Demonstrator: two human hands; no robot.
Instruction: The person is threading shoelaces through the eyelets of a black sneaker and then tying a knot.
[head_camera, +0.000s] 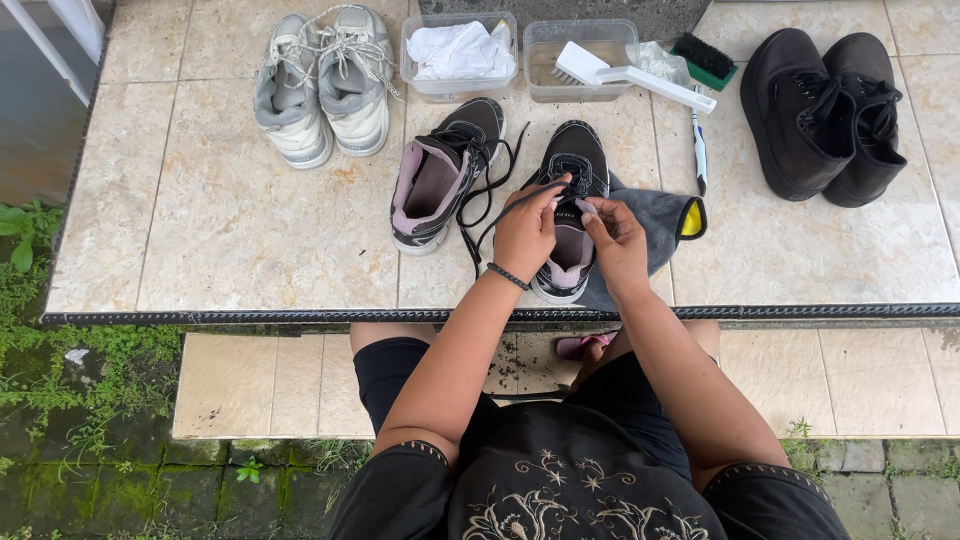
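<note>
A black sneaker with a pink lining (572, 160) stands on a grey cloth (655, 222) near the front edge of the tiled ledge. My left hand (527, 228) pinches its black lace at the tongue; a dark bead bracelet circles that wrist. My right hand (614, 237) grips the tongue and upper from the right side. The matching black sneaker (438, 172) lies just to the left, its loose lace (478, 205) trailing across the tiles.
A pair of white sneakers (322, 82) sits at the back left, and a pair of black boots (822, 110) at the back right. Two clear tubs (520, 55), a white brush (632, 76), a green brush (703, 58) and a toothbrush (699, 150) lie behind.
</note>
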